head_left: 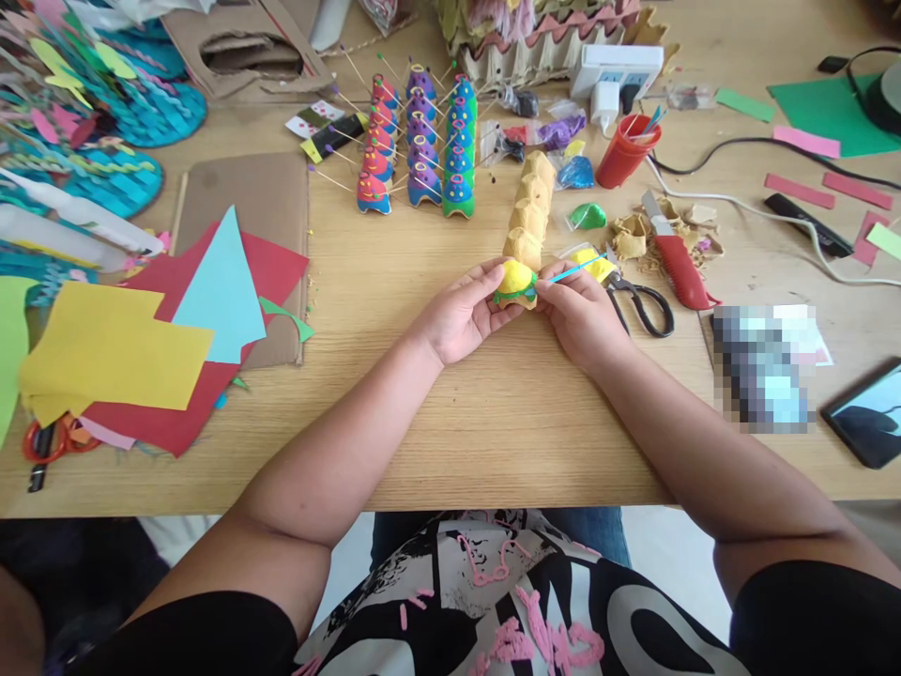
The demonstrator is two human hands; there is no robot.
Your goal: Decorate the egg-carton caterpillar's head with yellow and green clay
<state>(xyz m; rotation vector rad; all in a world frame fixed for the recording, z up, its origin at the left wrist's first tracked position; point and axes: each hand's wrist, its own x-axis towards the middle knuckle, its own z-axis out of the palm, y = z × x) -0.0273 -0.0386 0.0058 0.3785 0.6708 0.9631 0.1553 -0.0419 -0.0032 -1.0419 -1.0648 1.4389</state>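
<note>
My left hand pinches the near end of an egg-carton strip that points away from me over the table. That end cup is coated in yellow clay with green along its lower edge, while the cups behind it are bare tan carton. Between the fingers of my right hand is a thin blue stick, its tip at the side of the coated cup. Just behind the right hand lie a packet of yellow clay and black-handled scissors, partly covered by the hand.
Three painted carton caterpillars, red, purple and blue-green, bristle with pins at the back. A red cup, red-handled knife and white cable are to the right. Paper sheets cover cardboard at left.
</note>
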